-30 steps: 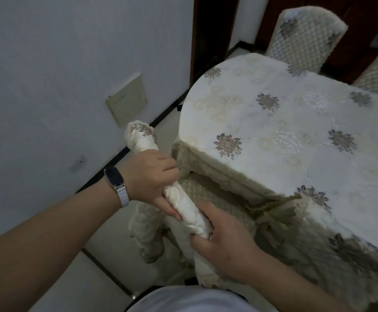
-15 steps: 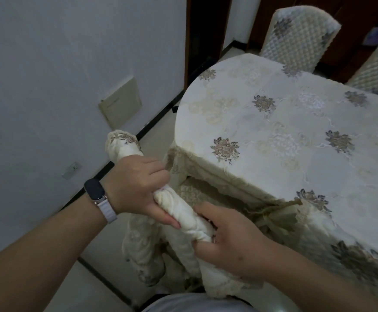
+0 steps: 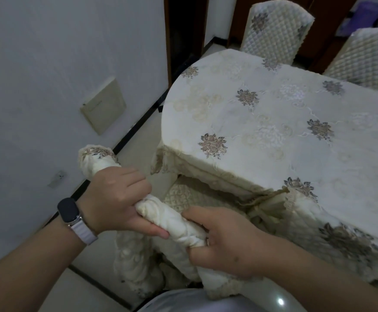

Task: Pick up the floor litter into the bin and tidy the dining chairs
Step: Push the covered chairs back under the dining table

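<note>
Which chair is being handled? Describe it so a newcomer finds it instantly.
Start at the dining table draped in cream floral-embroidered cloth. At its near rounded end, beside the white wall, stands a chair in a cream quilted cover, its seat tucked under the cloth. Unlike the two quilted chairs on the far side, this one has its top rail gripped by the left hand and right hand.
</note>
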{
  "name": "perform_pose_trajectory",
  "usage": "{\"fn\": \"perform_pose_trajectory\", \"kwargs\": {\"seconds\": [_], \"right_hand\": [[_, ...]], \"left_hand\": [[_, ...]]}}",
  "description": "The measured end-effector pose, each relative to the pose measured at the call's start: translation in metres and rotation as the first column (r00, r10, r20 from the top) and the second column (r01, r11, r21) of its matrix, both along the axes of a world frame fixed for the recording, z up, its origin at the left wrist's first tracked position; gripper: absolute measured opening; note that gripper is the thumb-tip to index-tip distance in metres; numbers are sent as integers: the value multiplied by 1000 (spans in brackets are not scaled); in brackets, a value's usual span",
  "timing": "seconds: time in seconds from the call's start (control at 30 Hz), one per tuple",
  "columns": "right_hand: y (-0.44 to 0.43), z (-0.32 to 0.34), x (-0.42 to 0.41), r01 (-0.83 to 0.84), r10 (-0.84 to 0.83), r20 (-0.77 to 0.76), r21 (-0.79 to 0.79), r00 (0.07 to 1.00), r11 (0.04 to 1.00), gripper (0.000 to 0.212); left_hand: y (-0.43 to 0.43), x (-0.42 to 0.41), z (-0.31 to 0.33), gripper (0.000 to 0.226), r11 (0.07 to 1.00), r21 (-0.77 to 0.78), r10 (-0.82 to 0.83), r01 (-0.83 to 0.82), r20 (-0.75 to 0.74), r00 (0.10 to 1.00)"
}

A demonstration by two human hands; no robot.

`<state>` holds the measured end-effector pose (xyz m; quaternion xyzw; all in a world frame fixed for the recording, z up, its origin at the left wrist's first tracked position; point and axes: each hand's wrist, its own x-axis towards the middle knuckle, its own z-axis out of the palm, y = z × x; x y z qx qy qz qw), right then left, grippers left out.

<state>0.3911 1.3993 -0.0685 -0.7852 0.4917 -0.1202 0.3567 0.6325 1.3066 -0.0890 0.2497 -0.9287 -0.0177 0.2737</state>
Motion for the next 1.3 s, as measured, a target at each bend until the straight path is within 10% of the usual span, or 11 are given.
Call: {"fn": "perform_pose_trajectory", "kwargs": {"seconds": [0.97, 1.3], "right_hand": [[-26, -16, -94, 246, -249, 60, 58, 967, 968, 29], [-23, -14, -49, 674, -697, -106, -189, 709, 714, 44]], "left_hand": [[-68, -119, 4, 78, 993, -52, -103, 107, 76, 992], [-121, -108, -12, 49, 933, -66, -360, 355, -95, 928]]}}
